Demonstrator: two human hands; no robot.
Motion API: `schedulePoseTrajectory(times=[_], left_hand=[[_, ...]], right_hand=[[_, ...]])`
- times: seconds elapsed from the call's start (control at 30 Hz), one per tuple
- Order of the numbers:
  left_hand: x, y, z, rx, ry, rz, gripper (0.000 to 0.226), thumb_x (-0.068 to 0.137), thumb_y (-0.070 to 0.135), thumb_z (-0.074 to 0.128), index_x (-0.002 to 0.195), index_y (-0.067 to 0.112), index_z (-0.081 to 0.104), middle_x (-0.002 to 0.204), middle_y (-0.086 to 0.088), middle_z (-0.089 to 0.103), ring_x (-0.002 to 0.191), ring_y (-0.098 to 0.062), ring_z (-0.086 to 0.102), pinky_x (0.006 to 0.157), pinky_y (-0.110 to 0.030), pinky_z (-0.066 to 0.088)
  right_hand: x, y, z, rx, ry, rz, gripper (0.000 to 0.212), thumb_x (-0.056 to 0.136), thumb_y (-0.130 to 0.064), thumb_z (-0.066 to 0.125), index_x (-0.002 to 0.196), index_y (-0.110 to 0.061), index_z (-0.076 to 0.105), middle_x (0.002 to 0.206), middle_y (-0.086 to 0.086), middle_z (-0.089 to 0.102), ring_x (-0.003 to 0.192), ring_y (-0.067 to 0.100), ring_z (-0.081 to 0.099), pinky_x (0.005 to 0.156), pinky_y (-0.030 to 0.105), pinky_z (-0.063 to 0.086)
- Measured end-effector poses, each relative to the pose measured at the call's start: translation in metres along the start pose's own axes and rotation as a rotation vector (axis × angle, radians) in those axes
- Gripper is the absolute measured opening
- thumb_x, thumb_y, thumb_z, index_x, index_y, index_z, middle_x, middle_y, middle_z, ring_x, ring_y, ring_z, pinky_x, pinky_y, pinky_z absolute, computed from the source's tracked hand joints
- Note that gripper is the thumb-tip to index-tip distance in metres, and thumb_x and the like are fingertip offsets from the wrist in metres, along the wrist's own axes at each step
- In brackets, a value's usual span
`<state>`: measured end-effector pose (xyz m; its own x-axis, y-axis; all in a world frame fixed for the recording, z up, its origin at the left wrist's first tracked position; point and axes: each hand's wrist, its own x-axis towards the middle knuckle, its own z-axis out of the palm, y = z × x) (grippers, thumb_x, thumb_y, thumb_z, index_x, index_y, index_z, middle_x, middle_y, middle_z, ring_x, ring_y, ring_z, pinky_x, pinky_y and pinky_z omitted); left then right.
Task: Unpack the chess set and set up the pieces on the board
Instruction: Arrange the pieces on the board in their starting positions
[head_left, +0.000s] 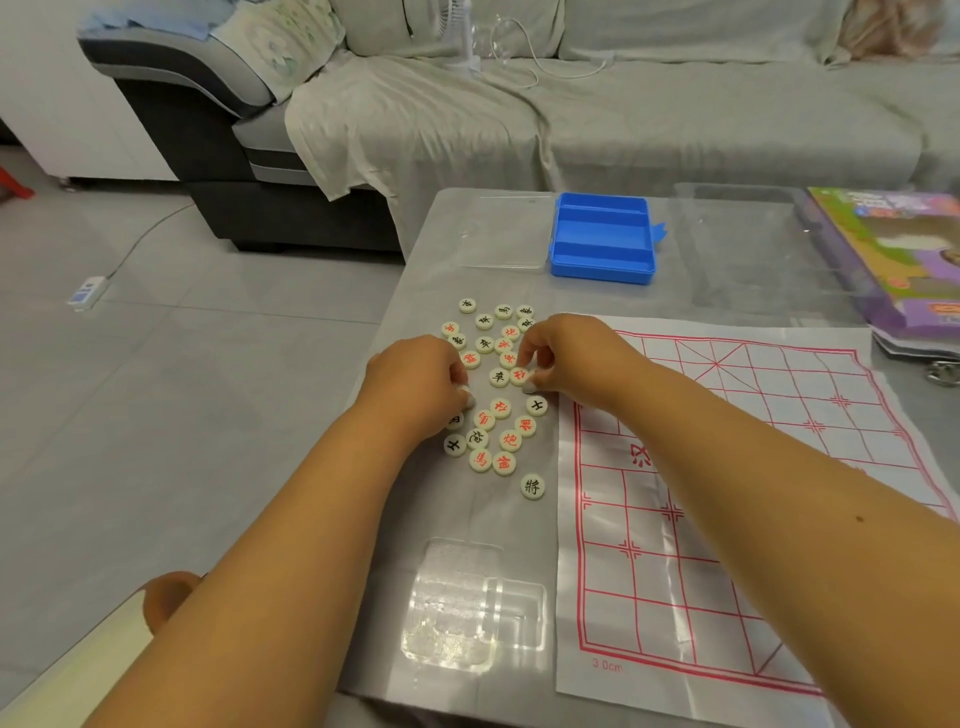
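Left hand: fingers curled over a xiangqi piece | Right hand: pinches a piece | loose xiangqi pieces lie between both hands | paper board just right

Head view; downward, near table

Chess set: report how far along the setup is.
Done: the blue box lies open and empty, and the paper board is spread out. In hand: the left hand and right hand pick among the pieces heaped beside the board. Left: no piece stands on the board yet.
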<state>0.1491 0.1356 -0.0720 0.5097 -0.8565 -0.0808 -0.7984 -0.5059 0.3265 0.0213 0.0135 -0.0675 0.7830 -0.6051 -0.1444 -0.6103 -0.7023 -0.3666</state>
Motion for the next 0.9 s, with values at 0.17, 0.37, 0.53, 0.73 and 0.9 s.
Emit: schedulePoseTrajectory(times=[0.17, 0.37, 0.53, 0.73, 0.9], left_hand=[[-0.006, -0.005, 0.001, -0.149, 0.069, -0.047, 0.019, 0.081, 0.031, 0.071, 0.098, 0.022, 0.069, 0.092, 0.005, 0.066, 0.091, -0.017, 0.061, 0.084, -0.035, 0.052], [-0.013, 0.001, 0.000, -0.218, 0.143, -0.042, 0.017, 0.082, 0.027, 0.069, 0.098, 0.021, 0.070, 0.088, 0.006, 0.063, 0.089, -0.016, 0.061, 0.082, -0.034, 0.052], [-0.021, 0.013, 0.000, -0.281, 0.189, -0.022, 0.019, 0.081, 0.024, 0.070, 0.100, 0.021, 0.070, 0.090, 0.007, 0.062, 0.085, -0.012, 0.058, 0.072, -0.025, 0.047], [-0.053, 0.060, 0.002, -0.303, 0.095, 0.126, 0.023, 0.083, 0.026, 0.069, 0.106, 0.024, 0.069, 0.090, 0.012, 0.057, 0.083, -0.006, 0.054, 0.070, -0.019, 0.043], [-0.085, 0.102, 0.023, -0.219, -0.033, 0.286, 0.023, 0.082, 0.028, 0.069, 0.105, 0.024, 0.070, 0.101, 0.008, 0.065, 0.089, -0.007, 0.055, 0.077, -0.019, 0.043]], right_hand=[[0.003, -0.001, 0.003, -0.013, -0.016, -0.040, 0.030, 0.080, -0.028, 0.072, 0.108, -0.024, 0.063, 0.093, -0.004, 0.052, 0.084, 0.015, 0.052, 0.072, 0.025, 0.043], [0.002, -0.005, 0.003, -0.049, -0.031, -0.058, 0.027, 0.085, -0.026, 0.067, 0.111, -0.021, 0.059, 0.098, -0.001, 0.051, 0.086, 0.016, 0.051, 0.078, 0.028, 0.047], [-0.011, -0.001, -0.007, -0.022, 0.040, -0.049, 0.024, 0.086, -0.023, 0.065, 0.109, -0.021, 0.060, 0.098, -0.002, 0.049, 0.081, 0.012, 0.048, 0.072, 0.023, 0.039], [-0.088, 0.032, -0.032, 0.037, 0.060, 0.056, 0.018, 0.083, -0.029, 0.068, 0.099, -0.025, 0.061, 0.081, -0.012, 0.047, 0.068, 0.007, 0.046, 0.059, 0.014, 0.035], [-0.153, 0.049, -0.019, 0.003, -0.025, 0.123, 0.016, 0.084, -0.028, 0.068, 0.093, -0.032, 0.056, 0.085, -0.010, 0.050, 0.070, 0.009, 0.048, 0.061, 0.014, 0.039]])
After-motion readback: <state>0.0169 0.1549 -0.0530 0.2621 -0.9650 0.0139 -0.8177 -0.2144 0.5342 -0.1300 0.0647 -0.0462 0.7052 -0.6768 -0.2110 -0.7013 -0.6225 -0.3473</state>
